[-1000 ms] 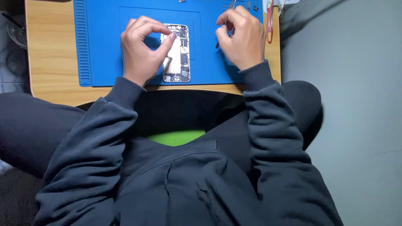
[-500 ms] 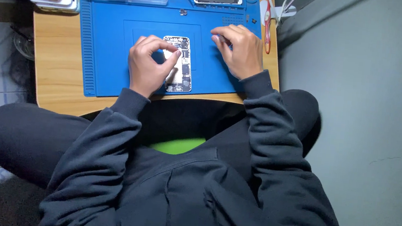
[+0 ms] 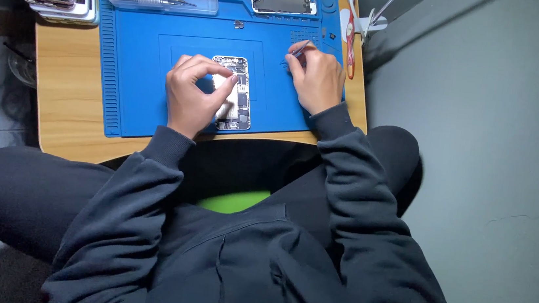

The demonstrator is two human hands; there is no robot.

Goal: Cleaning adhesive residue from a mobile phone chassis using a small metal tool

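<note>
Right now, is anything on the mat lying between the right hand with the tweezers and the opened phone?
Nothing visible. The right hand holds the tweezers just right of the opened phone, with only bare blue mat between them. The left hand rests on the phone's left side.

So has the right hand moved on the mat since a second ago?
Yes. The right hand with its thin tool has slid toward the blue mat's right edge, farther from the opened phone under the left hand.
</note>
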